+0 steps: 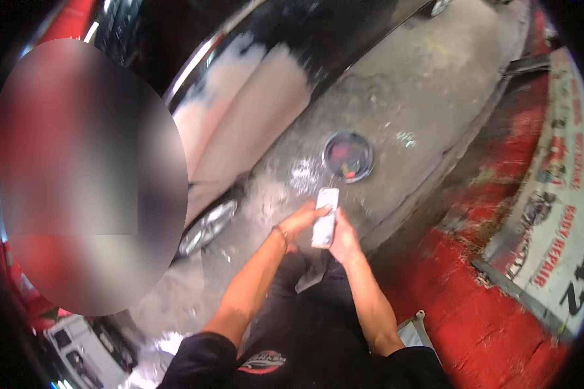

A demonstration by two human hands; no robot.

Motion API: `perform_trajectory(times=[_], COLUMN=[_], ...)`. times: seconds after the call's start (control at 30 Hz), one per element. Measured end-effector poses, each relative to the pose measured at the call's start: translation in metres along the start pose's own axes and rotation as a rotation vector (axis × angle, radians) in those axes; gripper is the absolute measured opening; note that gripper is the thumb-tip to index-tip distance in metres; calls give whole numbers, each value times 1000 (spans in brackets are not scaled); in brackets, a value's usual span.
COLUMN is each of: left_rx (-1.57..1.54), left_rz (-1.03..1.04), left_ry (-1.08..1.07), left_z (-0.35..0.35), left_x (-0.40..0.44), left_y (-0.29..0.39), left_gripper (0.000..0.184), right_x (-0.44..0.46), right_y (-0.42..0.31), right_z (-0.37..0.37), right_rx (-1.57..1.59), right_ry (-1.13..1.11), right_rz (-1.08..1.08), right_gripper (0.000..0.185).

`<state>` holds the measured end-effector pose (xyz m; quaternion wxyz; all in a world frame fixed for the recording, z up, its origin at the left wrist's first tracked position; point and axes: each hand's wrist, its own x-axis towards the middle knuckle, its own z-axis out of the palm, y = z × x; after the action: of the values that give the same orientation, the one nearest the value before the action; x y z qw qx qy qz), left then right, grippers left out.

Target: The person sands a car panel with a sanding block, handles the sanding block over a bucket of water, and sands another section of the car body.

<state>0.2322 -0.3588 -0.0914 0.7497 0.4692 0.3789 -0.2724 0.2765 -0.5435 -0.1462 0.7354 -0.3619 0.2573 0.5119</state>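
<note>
A white rectangular block (pixel 325 228), long and flat like a sanding block, is held upright in front of my body by both hands. My left hand (pixel 300 219) is closed on its left side, the thumb lying across the face. On the other side, my right hand (pixel 345 238) grips the right edge and lower part. Just beyond the block, a round dark bucket (pixel 325 159) stands on the wet floor with reddish things inside. To the left is a black car's side panel (pixel 256 113) with a large dull pinkish-grey patch.
A car wheel (pixel 209 227) is near my left arm. The wet concrete floor (pixel 422 97) stretches ahead. A red wall (pixel 461 311) and a lettered banner (pixel 558 253) border the right side. Grey equipment (pixel 84 350) is at lower left; a large area above it is blurred.
</note>
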Motion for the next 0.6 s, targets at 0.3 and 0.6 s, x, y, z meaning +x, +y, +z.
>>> perform_trajectory(times=[0.3,0.6], left_rx=[525,1510], left_rz=[343,549], left_ry=[470,358], left_z=[-34,-120], left_x=[194,340], left_y=[-88,-110], left_gripper=[63,48], right_x=[104,213], right_y=[4,-20], right_z=[-96,-151], right_rx=[188,297], right_ry=[-2,-171], right_rz=[-136,-351], right_gripper=[54,53])
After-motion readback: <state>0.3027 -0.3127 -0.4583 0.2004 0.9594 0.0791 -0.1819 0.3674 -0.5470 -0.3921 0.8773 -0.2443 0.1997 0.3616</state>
